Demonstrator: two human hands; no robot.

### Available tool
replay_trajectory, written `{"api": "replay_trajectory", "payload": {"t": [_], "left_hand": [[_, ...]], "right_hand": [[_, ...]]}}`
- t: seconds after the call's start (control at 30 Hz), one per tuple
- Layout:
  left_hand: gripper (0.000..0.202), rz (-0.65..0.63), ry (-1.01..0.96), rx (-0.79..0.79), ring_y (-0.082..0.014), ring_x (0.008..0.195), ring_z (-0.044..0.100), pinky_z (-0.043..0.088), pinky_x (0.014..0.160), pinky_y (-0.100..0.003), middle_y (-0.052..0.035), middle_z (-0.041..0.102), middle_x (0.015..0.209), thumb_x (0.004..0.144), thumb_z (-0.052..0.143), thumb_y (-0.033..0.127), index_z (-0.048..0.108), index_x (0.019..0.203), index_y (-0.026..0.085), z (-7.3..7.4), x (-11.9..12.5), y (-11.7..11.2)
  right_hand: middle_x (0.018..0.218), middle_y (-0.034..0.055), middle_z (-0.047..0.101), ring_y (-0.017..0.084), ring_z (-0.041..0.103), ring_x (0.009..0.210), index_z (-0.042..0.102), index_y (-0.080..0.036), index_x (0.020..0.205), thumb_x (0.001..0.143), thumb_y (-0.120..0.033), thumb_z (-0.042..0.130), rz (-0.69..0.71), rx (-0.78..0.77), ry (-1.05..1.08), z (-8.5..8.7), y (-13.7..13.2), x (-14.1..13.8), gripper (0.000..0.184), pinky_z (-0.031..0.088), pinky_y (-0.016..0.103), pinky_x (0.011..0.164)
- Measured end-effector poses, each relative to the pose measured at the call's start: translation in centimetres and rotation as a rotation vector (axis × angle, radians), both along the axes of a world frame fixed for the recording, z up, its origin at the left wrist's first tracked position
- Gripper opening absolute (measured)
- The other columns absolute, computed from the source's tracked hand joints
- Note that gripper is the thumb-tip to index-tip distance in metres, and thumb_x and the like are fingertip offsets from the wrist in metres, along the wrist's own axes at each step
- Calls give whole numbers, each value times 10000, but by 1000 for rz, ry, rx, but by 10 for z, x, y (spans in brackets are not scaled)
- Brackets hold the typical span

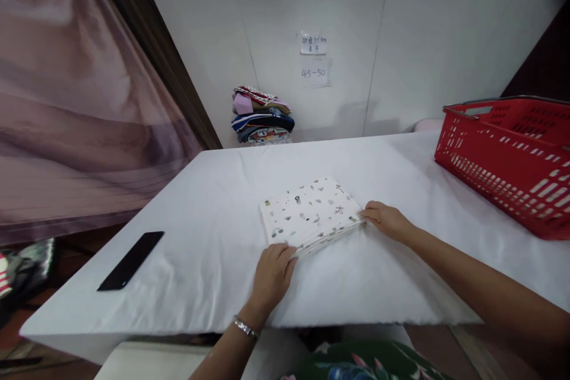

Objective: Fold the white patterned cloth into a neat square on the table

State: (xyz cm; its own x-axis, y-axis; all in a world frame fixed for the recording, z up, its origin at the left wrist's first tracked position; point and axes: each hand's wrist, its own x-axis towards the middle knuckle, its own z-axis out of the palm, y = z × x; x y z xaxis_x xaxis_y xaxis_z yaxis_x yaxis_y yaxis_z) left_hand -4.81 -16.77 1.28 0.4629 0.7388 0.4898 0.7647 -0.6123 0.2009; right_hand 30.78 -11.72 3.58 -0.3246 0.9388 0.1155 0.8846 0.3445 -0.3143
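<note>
A folded white cloth printed with small grey and green motifs lies on the white-covered table, its layers showing along the near edge. At its near left corner, my left hand has the fingers closed on the cloth, the thumb at the near side. My right hand pinches the cloth's right corner between thumb and fingers. The fabric rests flat on the table between both hands. A metal bracelet or watch band circles my left wrist.
To the right stands a red plastic basket. A black phone lies at the left. Several folded fabrics are stacked beyond the far edge, below paper notes on the wall. A pinkish curtain hangs at the left.
</note>
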Motion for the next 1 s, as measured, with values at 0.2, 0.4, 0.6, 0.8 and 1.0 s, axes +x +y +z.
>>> {"api": "replay_trajectory", "payload": {"t": [0.2, 0.4, 0.6, 0.8, 1.0], "left_hand": [[188, -1, -3, -7, -206, 897, 556, 457, 768, -368, -75, 606, 957, 883, 465, 233, 588, 1022, 201, -3, 0, 1], [187, -1, -8, 4, -207, 910, 554, 458, 782, -371, -75, 602, 971, 884, 467, 233, 586, 1024, 196, -4, -1, 1], [180, 4, 0, 1, -204, 895, 553, 459, 765, -360, -69, 602, 957, 876, 482, 224, 587, 1019, 196, -4, 0, 0], [181, 5, -8, 16, -204, 914, 542, 447, 786, -363, -72, 601, 966, 878, 484, 215, 585, 1025, 190, -5, 0, 0], [201, 14, 14, -1, -209, 931, 537, 446, 794, -366, -73, 601, 979, 857, 527, 244, 580, 1043, 189, -3, 0, -4]], "right_hand": [[916, 53, 613, 188, 538, 857, 670, -247, 903, 874, -203, 373, 72, 26, -155, 4, 3, -3, 301, 370, 253, 644], [983, 49, 626, 193, 535, 906, 661, -248, 932, 830, -141, 397, 103, 54, -113, 3, 8, 3, 302, 397, 271, 717], [956, 36, 635, 191, 566, 863, 638, -264, 916, 878, -237, 363, -38, 4, 20, 1, 0, 9, 279, 423, 292, 745], [1031, 69, 621, 211, 550, 948, 638, -244, 968, 886, -239, 369, 83, 78, -87, -3, -7, 10, 281, 442, 309, 736], [1029, 88, 615, 206, 556, 944, 636, -209, 935, 910, -263, 371, 203, 265, -172, -8, -6, 11, 271, 467, 299, 674]]}}
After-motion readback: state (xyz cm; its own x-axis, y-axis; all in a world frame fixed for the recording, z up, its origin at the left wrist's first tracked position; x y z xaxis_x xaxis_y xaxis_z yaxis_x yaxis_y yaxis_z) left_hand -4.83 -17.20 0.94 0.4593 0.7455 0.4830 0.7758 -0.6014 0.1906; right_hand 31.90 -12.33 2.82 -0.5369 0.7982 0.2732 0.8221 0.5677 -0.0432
